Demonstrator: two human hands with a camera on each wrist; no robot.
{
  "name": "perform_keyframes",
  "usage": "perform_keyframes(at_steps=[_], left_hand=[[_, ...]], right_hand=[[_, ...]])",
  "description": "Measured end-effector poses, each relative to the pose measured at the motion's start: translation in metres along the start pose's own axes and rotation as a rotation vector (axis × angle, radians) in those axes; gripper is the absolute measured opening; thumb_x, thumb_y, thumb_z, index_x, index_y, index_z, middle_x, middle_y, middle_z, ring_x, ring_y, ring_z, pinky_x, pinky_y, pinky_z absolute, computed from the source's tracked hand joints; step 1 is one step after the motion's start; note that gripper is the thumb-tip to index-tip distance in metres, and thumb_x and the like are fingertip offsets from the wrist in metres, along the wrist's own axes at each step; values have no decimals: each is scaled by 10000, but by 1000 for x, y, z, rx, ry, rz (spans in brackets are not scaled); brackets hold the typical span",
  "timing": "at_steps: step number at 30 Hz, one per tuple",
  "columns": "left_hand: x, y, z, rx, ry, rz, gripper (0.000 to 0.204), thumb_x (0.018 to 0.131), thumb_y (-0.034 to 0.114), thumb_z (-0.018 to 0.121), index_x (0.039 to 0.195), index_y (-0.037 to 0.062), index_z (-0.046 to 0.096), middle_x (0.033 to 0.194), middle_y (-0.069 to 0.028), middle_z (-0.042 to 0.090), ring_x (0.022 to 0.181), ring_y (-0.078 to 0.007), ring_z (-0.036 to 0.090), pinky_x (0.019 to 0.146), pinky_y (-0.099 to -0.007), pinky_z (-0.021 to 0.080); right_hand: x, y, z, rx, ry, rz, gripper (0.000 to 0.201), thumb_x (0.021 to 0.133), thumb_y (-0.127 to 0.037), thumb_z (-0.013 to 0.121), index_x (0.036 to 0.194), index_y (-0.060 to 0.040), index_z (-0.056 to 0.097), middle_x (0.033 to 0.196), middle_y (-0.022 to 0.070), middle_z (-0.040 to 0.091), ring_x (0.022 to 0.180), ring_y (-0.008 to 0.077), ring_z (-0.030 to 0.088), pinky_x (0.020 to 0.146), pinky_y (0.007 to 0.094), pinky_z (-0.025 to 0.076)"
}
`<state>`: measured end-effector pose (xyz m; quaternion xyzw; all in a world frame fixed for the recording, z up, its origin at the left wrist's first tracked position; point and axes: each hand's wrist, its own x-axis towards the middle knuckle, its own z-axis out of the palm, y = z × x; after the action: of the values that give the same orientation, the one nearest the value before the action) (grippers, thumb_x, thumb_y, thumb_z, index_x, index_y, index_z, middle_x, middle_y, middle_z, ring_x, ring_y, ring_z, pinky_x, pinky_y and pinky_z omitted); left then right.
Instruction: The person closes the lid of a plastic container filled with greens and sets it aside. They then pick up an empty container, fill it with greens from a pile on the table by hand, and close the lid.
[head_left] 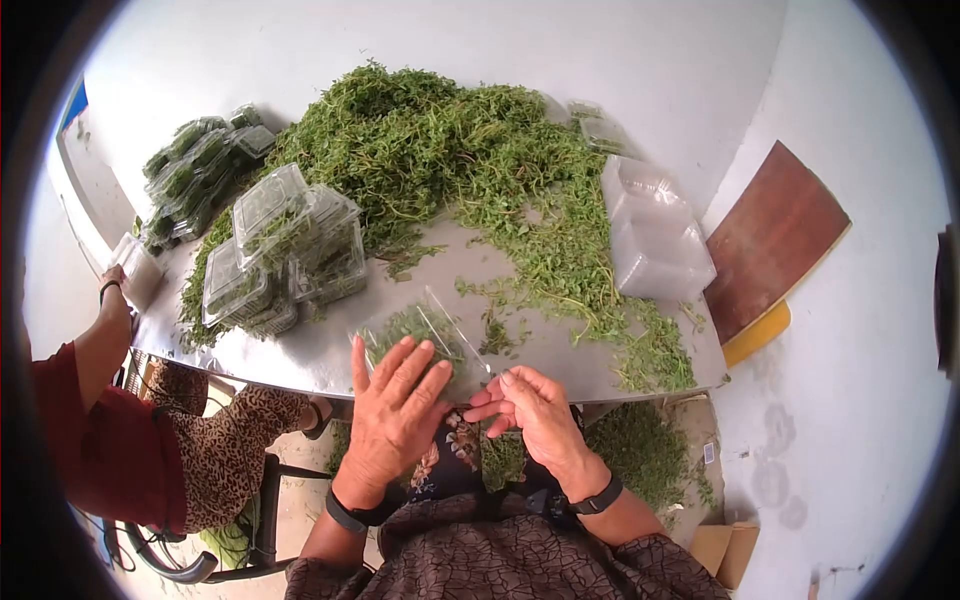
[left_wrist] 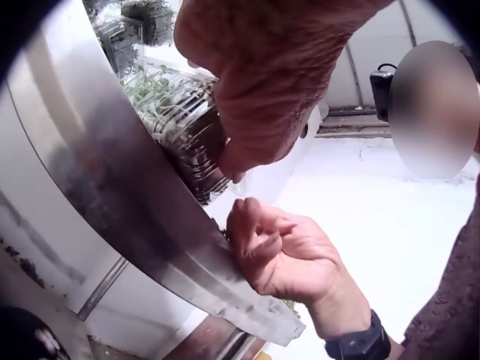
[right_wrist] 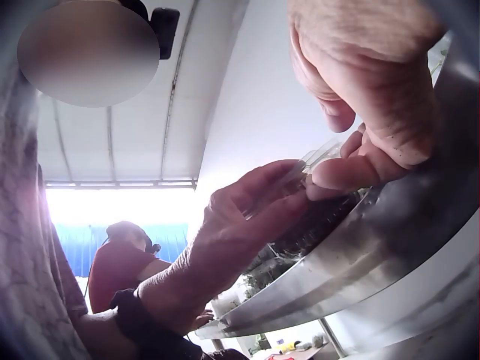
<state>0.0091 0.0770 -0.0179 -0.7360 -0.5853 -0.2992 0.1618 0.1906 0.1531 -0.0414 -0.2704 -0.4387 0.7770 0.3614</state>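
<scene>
A clear plastic clamshell box [head_left: 415, 330] filled with green leafy sprigs lies at the near edge of the metal table. My left hand [head_left: 395, 405] rests over its near left side, fingers straight and spread. At the box's right corner, my right hand [head_left: 535, 415] pinches the lid edge between thumb and forefinger, the other fingers bent below. In the left wrist view the right hand [left_wrist: 281, 251] sits just under the left hand [left_wrist: 262, 82], near the box's end. The right wrist view shows both hands meeting at the clear lid [right_wrist: 319, 157].
A large heap of greens [head_left: 400, 150] covers the table's back. Filled boxes [head_left: 275, 250] are stacked at left, more [head_left: 200, 170] behind them. Nested clear boxes [head_left: 655, 235] stand at right near a brown board [head_left: 780, 235]. Another person [head_left: 120, 430] sits at left, hand on white containers [head_left: 140, 272].
</scene>
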Motion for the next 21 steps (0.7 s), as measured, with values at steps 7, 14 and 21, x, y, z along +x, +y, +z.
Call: perform_keyframes(at_steps=[7, 14, 21], left_hand=[[2, -25, -10, 55, -7, -72, 514, 654, -41, 672, 1145, 75, 574, 1263, -86, 574, 1237, -296, 495, 1134, -584, 184], [-2, -41, -21, 212, 123, -156, 393, 641, -123, 503, 987, 42, 591, 1104, -97, 630, 1211, -307, 509, 1120, -623, 170], [-4, -25, -22, 198, 190, -134, 362, 683, -26, 597, 1036, 51, 608, 1225, -152, 582, 1265, -322, 463, 1124, -625, 156]], right_hand=[[-4, 3, -6, -85, -34, -2, 266, 1009, -249, 431, 949, -14, 542, 914, 171, 661, 803, 273, 698, 586, 282, 535], [-5, 5, -10, -55, -38, -11, 277, 998, -250, 452, 908, -17, 572, 872, 163, 674, 691, 223, 678, 572, 283, 535], [-4, 8, -15, -86, -87, -5, 263, 1008, -244, 443, 939, -25, 570, 900, 145, 679, 707, 192, 678, 590, 278, 541]])
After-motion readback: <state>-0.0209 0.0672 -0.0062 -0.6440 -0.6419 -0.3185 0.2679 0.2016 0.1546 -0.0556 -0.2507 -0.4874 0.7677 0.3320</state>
